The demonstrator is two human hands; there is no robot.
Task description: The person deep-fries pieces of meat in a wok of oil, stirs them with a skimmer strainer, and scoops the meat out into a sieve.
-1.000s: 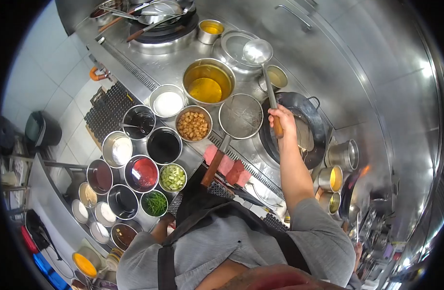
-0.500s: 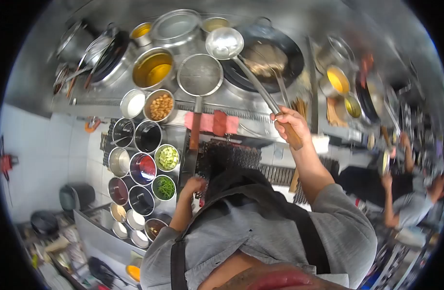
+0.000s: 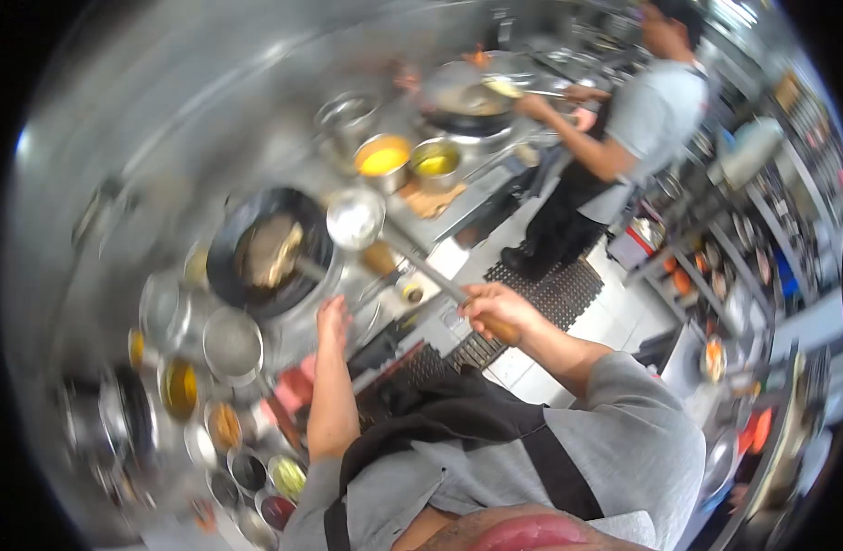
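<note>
My right hand [image 3: 493, 310] is wrapped round the wooden handle of a metal ladle [image 3: 355, 219], whose bowl hangs over the counter between the wok and the pots. My left hand [image 3: 331, 320] is raised just below the black wok [image 3: 221, 266], near a utensil handle that sticks out of it; motion blur hides whether its fingers touch anything. Brownish food [image 3: 273, 250] lies in the wok. Beside the wok, a round strainer [image 3: 233, 346] rests with its handle toward me. Pink cloths [image 3: 297, 384] lie at the counter's front edge.
A co-worker [image 3: 656, 110] stands at a second wok [image 3: 467, 119] to the right. Pots of yellow liquid [image 3: 383, 158] sit between the stations. Several ingredient pots, one with green pieces [image 3: 286, 477], stand lower left. A shelf rack [image 3: 724, 239] is at the right.
The view has swung right, bringing the co-worker closer to the middle. My left hand has risen from beside my body toward the wok. The ladle stays in my right hand.
</note>
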